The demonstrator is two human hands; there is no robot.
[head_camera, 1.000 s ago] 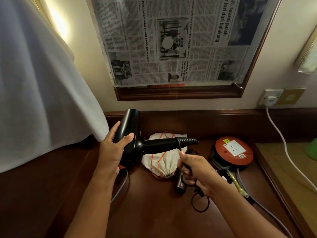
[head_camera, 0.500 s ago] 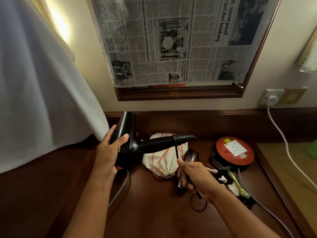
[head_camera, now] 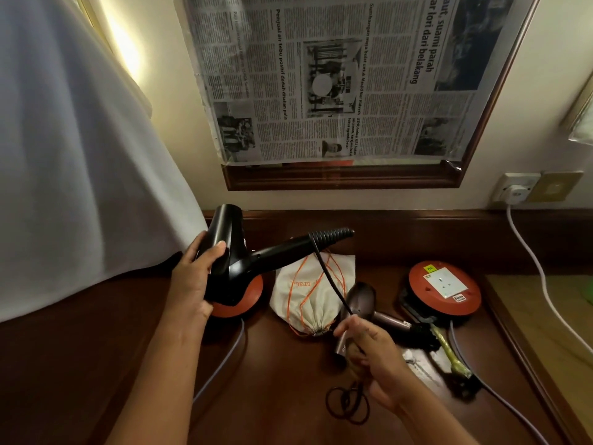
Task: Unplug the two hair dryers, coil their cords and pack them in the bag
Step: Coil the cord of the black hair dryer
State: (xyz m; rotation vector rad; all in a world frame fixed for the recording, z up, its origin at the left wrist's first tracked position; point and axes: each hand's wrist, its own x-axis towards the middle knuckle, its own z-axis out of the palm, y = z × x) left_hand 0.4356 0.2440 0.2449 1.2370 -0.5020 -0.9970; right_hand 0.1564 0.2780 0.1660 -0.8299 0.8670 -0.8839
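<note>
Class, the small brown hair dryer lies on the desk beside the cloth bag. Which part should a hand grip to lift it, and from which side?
Grip the brown hair dryer by its slim handle, coming from above. The handle lies flat on the desk, stretching right of the rounded head, and looks narrow enough for fingers to wrap. The right hand partly hides its front.

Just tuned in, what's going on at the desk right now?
A person is partway through packing up two hair dryers. The left hand holds the black hair dryer up off the desk by its body, while the right hand grips its black cord, with loops of it hanging below the hand. The second, brownish hair dryer lies on the desk beside the drawstring bag, which is cinched shut and lying flat. Nothing is packed yet.
</note>
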